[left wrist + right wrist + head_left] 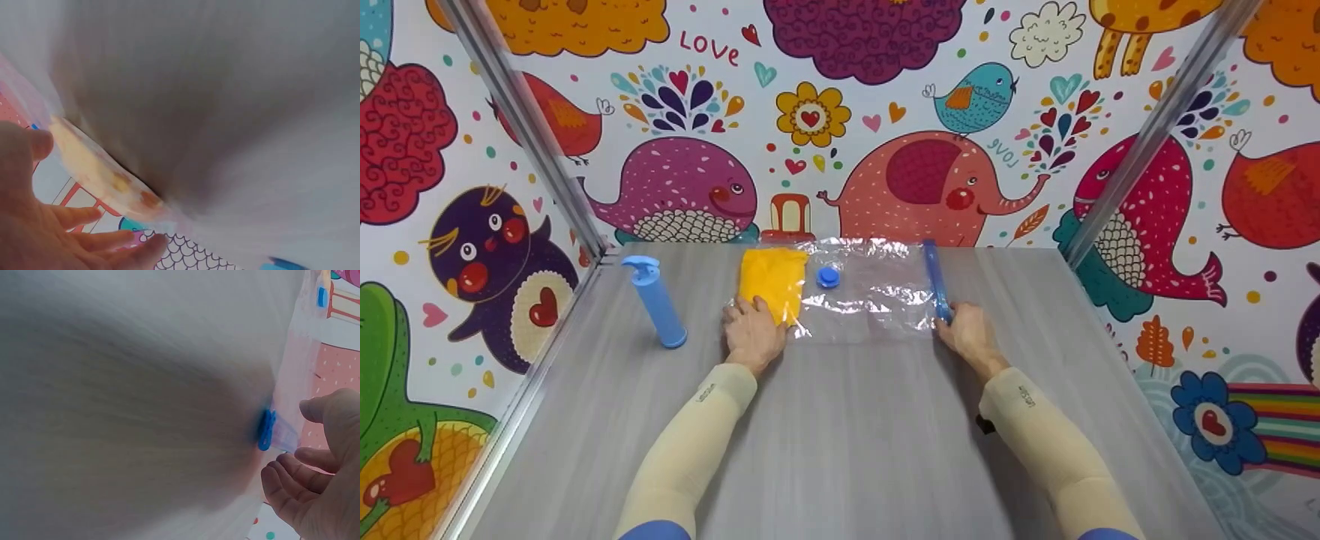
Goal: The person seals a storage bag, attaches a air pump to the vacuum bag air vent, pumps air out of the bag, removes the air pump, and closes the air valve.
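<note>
A clear plastic vacuum bag (pixel 870 300) lies flat with a folded yellow cloth (pixel 771 274) inside its left end. On the bag's upper face sits a round blue valve cap (pixel 828 277). My left hand (pixel 754 334) rests at the cloth's near left corner, and the left wrist view shows its fingers spread. A blue zip strip (pixel 934 274) closes off the right end, with a blue slider clip (pixel 266 430) near its front corner. Beside that clip is my right hand (pixel 969 337), fingers loosely bent and thumb apart from them in the right wrist view.
A light blue hand pump (pixel 658 304) stands on the grey table (pixel 840 450), left of the bag. Metal frame posts (pixel 540 127) and walls printed with cartoon animals surround the table at the back and sides.
</note>
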The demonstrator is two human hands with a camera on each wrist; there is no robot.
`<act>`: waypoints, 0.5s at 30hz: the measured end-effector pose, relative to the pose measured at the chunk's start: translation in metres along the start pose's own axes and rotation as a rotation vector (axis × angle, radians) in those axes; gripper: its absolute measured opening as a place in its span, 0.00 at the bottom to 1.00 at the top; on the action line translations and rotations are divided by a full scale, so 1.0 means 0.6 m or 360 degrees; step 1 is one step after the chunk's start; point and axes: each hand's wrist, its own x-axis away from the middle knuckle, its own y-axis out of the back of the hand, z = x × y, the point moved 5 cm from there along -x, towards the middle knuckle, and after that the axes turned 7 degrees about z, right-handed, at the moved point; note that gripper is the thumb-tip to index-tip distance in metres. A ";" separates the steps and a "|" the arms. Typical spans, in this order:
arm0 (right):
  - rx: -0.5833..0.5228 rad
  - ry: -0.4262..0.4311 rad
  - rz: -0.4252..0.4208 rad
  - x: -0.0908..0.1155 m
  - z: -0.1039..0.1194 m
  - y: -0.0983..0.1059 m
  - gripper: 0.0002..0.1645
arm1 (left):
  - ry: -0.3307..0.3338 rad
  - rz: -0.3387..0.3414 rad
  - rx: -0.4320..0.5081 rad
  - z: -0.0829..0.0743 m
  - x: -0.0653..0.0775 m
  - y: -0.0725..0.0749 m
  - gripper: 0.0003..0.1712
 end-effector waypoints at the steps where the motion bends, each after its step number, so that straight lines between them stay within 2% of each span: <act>1: 0.0004 -0.0023 0.0019 0.000 -0.003 -0.002 0.23 | 0.0005 0.0016 -0.0007 0.000 0.000 -0.001 0.52; 6: -0.0011 -0.0087 0.0106 0.004 -0.007 -0.008 0.25 | 0.0004 0.0037 -0.0005 0.001 0.003 -0.007 0.52; 11: -0.0015 -0.0057 0.0117 0.004 -0.004 -0.008 0.22 | 0.0013 0.0025 0.0018 0.002 0.002 -0.012 0.52; 15: -0.0051 -0.0119 0.0138 0.005 -0.006 -0.007 0.21 | 0.0022 0.0022 0.0056 0.002 -0.001 -0.013 0.52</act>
